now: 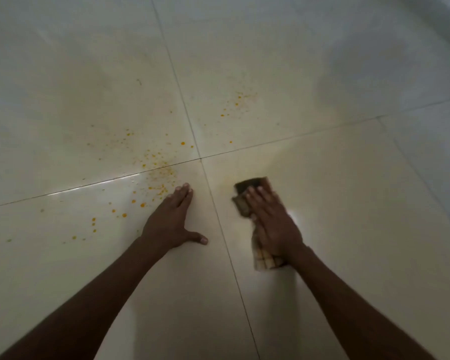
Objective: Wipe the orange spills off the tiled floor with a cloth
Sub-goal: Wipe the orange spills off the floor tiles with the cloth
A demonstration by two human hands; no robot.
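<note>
Wiping is under way — the right hand [272,224] presses flat, fingers together, on a folded checked cloth [247,203] on the near-right tile. The left hand [170,220] lies open, bracing on the glossy tiled floor [348,190]. Orange spills [151,165] speckle the left tiles — the cloth likely must sweep leftward next.

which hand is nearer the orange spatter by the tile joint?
Left. Left hand has its fingertips at the spatter; right hand presses the cloth on the next tile.

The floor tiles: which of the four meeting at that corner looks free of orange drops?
The near-right tile, where the right hand presses the cloth. The other three carry orange drops.
</note>
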